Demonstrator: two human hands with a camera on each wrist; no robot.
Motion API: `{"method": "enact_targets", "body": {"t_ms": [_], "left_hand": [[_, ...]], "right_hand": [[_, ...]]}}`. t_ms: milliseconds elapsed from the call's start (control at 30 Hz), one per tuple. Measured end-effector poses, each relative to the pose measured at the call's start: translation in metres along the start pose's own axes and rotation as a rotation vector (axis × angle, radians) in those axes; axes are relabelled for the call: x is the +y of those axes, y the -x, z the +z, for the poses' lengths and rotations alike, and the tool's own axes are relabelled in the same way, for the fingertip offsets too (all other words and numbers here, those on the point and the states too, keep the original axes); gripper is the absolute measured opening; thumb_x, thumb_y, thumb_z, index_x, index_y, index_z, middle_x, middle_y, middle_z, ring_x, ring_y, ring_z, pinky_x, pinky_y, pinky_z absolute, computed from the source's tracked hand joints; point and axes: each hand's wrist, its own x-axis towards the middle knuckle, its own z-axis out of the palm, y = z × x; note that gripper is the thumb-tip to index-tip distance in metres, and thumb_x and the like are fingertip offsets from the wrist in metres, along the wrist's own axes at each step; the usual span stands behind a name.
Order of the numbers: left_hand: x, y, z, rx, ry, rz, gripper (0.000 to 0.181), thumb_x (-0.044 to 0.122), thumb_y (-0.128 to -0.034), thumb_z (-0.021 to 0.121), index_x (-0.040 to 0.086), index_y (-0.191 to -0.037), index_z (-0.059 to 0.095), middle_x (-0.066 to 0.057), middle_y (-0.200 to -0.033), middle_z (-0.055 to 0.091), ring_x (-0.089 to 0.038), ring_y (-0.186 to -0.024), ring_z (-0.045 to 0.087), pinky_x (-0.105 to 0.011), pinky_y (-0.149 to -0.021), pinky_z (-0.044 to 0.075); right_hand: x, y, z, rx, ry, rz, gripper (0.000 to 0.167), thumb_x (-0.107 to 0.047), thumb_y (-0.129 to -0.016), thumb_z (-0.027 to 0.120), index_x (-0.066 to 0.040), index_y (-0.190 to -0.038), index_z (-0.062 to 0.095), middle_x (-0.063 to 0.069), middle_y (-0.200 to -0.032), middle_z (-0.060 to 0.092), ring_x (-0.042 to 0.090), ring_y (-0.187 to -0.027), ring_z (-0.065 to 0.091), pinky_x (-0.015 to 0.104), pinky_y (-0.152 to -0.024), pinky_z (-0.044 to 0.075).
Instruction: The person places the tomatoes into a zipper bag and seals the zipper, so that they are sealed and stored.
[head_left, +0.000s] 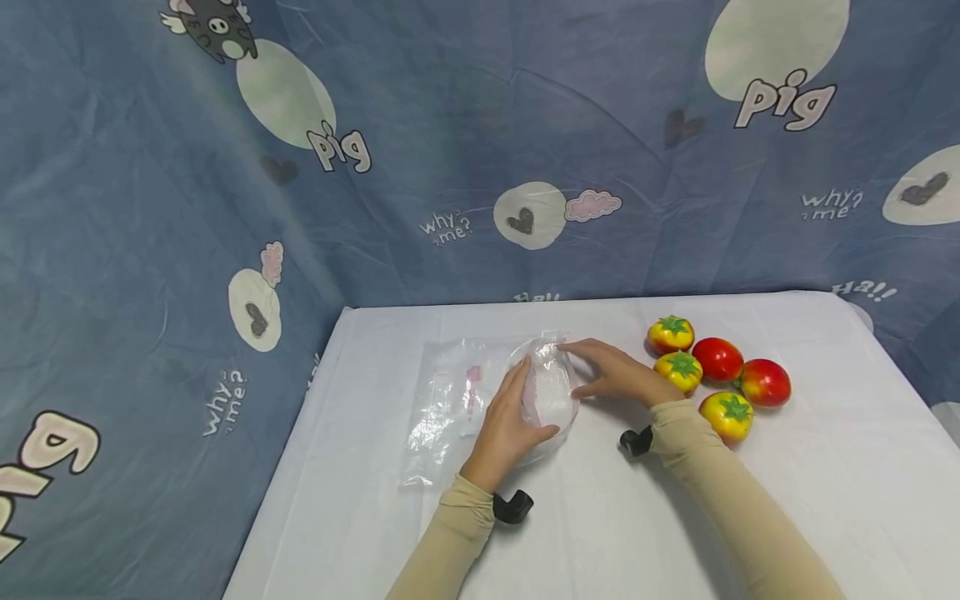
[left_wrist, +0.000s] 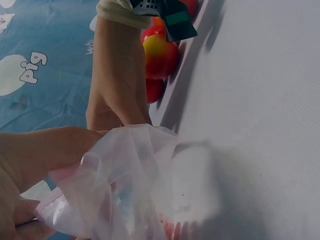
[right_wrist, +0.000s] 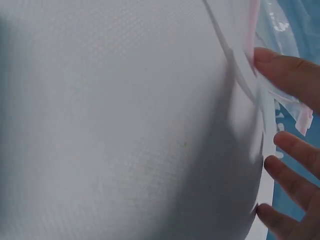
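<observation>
While a clear plastic bag [head_left: 446, 417] lies flat over its left part on the white-covered desk [head_left: 600, 533], its mouth end, edged with a pinkish strip, stands lifted and gaping between two hands. The left hand [head_left: 504, 433] is at the near left side of this mouth, its fingers straight and close together along the plastic, the thumb stretched well away from them. Its grip is wide, with the film lying against the fingers; whether any plastic is pinched, I cannot tell. The right hand [head_left: 617, 372] comes in from the right, index fingertip at the far rim, thumb lower down at the side. Its grip is likewise spread, the fingers apart; the right wrist view shows one digit touching the pink-edged rim. Pink print shows on the flat part of the bag.

To the right sits a close cluster of five fruits: three yellow-and-red ones with green star-shaped caps, at the back [head_left: 670, 335], in the middle [head_left: 678, 379] and in front [head_left: 726, 422], and two glossy red ones [head_left: 717, 360] [head_left: 765, 383] beside them. The front yellow one appears right next to the beige right sleeve [head_left: 750, 508]. Small black devices [head_left: 513, 507] are worn at both wrists. A blue printed curtain [head_left: 420, 100] hangs behind the desk.
</observation>
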Motion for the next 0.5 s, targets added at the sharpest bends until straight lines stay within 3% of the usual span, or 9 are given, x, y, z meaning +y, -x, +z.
{"method": "enact_targets", "body": {"t_ms": [233,367,500], "left_hand": [[-0.002,0.0,0.002,-0.009,-0.004,-0.019,0.115,0.015,-0.0706,0.095,0.01,-0.164,0.027,-0.012,-0.166,0.037,-0.035,-0.152,0.039,-0.046,-0.124,0.038],[-0.003,0.0,0.003,-0.009,-0.001,-0.017,0.115,0.014,-0.0704,0.095,0.009,-0.163,0.028,-0.012,-0.166,0.037,-0.035,-0.152,0.039,-0.046,-0.124,0.038],[-0.003,0.0,0.004,-0.006,-0.002,-0.009,0.114,0.014,-0.0702,0.095,0.008,-0.163,0.028,-0.013,-0.165,0.037,-0.034,-0.151,0.041,-0.046,-0.123,0.04]], "right_hand": [[0.003,0.011,0.003,0.092,-0.043,0.006,0.075,-0.031,-0.086,0.085,-0.012,-0.151,0.052,0.015,-0.151,0.056,0.037,-0.142,0.05,0.06,-0.121,0.038],[0.003,0.02,0.003,0.179,-0.028,0.006,0.069,-0.028,-0.086,0.084,-0.011,-0.147,0.056,0.016,-0.146,0.06,0.037,-0.138,0.053,0.06,-0.119,0.041],[0.001,0.034,-0.001,0.246,-0.028,0.055,0.059,-0.023,-0.089,0.081,-0.01,-0.142,0.059,0.017,-0.146,0.06,0.038,-0.138,0.053,0.061,-0.117,0.042]]}}
